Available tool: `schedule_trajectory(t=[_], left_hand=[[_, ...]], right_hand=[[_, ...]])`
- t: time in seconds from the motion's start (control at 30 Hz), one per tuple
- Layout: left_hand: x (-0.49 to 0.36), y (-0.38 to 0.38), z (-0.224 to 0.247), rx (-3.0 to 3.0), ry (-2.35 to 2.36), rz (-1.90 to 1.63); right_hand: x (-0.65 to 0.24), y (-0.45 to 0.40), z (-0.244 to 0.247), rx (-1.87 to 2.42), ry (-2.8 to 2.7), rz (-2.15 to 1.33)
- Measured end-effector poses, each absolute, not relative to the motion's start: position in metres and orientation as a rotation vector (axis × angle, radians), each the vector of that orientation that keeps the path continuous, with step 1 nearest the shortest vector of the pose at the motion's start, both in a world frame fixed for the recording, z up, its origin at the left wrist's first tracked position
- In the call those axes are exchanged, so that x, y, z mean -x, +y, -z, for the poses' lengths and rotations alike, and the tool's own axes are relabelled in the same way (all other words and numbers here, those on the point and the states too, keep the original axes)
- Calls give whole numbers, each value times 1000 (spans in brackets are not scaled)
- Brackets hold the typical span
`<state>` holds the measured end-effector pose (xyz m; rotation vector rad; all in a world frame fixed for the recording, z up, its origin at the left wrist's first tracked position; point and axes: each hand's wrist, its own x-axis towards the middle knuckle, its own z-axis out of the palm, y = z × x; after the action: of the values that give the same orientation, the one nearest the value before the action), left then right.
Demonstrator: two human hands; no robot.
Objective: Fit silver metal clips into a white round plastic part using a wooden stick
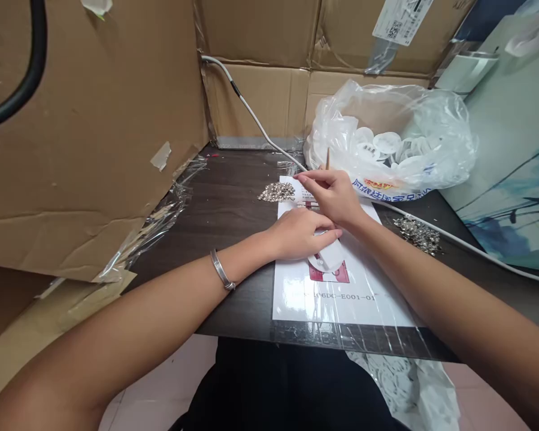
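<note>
My left hand (302,234) rests over the printed sheet (296,299), its thumb and fingers closed on a white round disc (327,257) that lies partly under them. Just beyond it, my right hand (335,194) is closed, with a thin pointed brown stick (327,158) standing up from its fingers. The right fingertips are pinched near a pile of small shiny metal pieces (277,192); anything between the tips is too small to make out.
A plastic bag (317,129) of white discs stands behind the hands. Another pile of metal pieces (417,235) lies to the right, beside a white cable (471,246). Cardboard walls (260,102) enclose the dark table (233,203) at the back and left.
</note>
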<state>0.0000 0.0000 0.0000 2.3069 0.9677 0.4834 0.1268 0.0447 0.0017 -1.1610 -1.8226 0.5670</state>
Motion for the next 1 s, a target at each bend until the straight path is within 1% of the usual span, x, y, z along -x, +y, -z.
schedule_trajectory(t=[0.2, 0.53, 0.67, 0.87, 1.0], left_hand=[[0, 0, -2, -2292, 984, -450], [1, 1, 2, -2264, 946, -500], [2, 1, 1, -2215, 933, -524], [2, 0, 1, -2059, 848, -655], [2, -1, -2, -1906, 812, -785]], right_hand=[[-129, 55, 4, 1440, -1963, -580], [-127, 55, 9, 1415, -2059, -629], [-127, 57, 11, 1404, -2085, -593], [-126, 59, 15, 1429, -2129, -516], [-127, 53, 4, 1458, -2036, -535]])
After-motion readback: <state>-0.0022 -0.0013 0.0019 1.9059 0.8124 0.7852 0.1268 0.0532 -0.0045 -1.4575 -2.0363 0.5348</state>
